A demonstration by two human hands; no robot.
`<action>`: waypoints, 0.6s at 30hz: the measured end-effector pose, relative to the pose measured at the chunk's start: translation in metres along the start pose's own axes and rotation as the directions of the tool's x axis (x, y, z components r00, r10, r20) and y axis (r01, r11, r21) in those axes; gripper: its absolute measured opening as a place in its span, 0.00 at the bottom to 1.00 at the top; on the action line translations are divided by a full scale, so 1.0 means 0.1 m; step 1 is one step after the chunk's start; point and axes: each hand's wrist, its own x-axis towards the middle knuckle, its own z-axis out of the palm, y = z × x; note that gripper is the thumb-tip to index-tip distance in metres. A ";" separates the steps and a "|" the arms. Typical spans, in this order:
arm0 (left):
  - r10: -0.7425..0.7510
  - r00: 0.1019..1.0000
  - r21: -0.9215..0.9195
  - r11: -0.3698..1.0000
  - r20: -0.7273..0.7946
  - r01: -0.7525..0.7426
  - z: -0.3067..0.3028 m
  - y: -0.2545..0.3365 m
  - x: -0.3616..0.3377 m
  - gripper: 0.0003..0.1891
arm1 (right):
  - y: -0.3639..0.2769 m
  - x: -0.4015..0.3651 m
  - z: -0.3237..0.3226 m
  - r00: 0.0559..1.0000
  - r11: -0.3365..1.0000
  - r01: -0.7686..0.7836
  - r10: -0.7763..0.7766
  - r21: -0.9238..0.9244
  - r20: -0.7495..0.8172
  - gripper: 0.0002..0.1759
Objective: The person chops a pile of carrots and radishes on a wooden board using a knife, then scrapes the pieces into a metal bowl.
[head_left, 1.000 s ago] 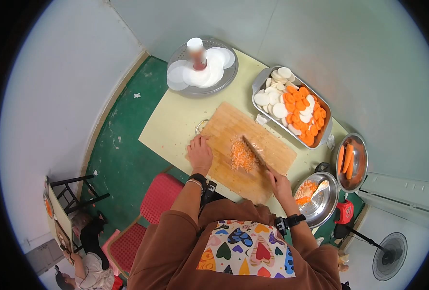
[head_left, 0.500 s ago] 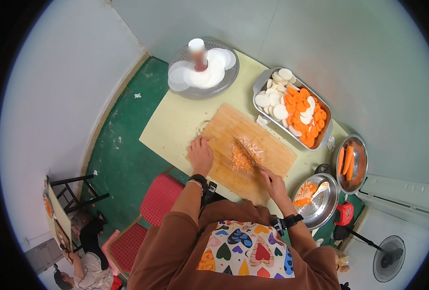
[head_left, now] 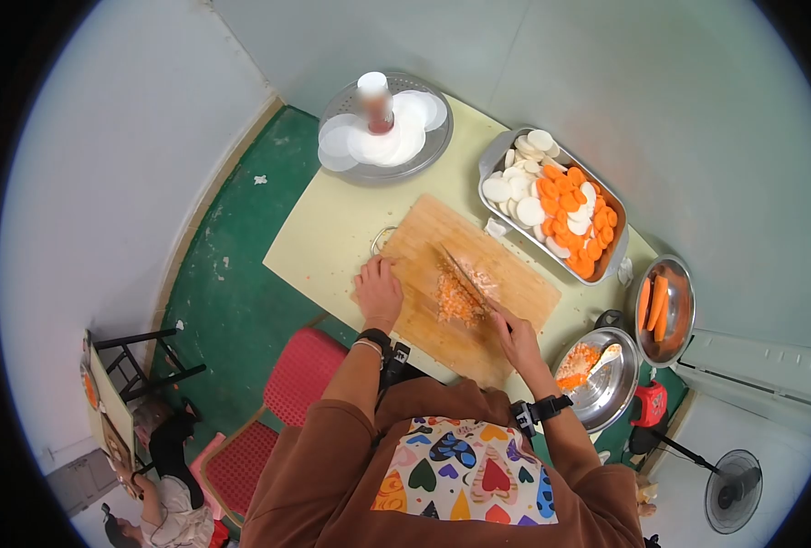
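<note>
My right hand (head_left: 517,340) is wrapped round the handle of a kitchen knife (head_left: 461,271). Its blade slants up and left across finely chopped orange and white bits (head_left: 463,301) on a wooden cutting board (head_left: 414,342). On the board's left edge rests my left hand (head_left: 380,290), fingers laid out and holding nothing. Just beyond that hand, a metal ring handle (head_left: 382,239) shows at the board's edge. To the right of my right hand stands a steel bowl (head_left: 617,400) with more chopped bits (head_left: 577,365) and a spoon (head_left: 605,358) in it.
A metal tray (head_left: 489,164) of carrot and white vegetable slices stands behind the board. Another steel bowl (head_left: 684,320) contains whole carrots (head_left: 658,306). White round sheets and a bottle (head_left: 377,105) sit on a perforated pan (head_left: 423,169). A red chair (head_left: 305,374) is at left; another person (head_left: 172,498) works farther off.
The knife has shifted slightly up and left over the chopped bits, with my right hand moving a little upward. My left hand stays at the board's edge.
</note>
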 end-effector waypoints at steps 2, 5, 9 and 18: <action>0.008 1.000 0.000 1.000 -0.012 -0.008 0.00 -0.01 0.00 0.16 | -0.02 0.05 0.01 1.000 1.000 -0.026 0.025 -0.001 -0.015 0.19; 0.007 1.000 -0.008 1.000 -0.008 -0.007 -0.01 0.00 0.01 0.16 | 0.01 0.09 0.03 0.998 0.998 -0.052 0.053 -0.033 0.017 0.19; 0.009 1.000 -0.001 1.000 0.000 -0.009 -0.01 0.00 0.00 0.16 | 0.08 0.09 0.12 0.999 0.999 -0.019 0.021 0.044 -0.027 0.19; 0.008 1.000 -0.003 1.000 0.010 -0.008 -0.03 0.02 0.00 0.16 | -0.03 0.01 0.07 0.998 0.999 -0.034 0.032 0.039 0.052 0.19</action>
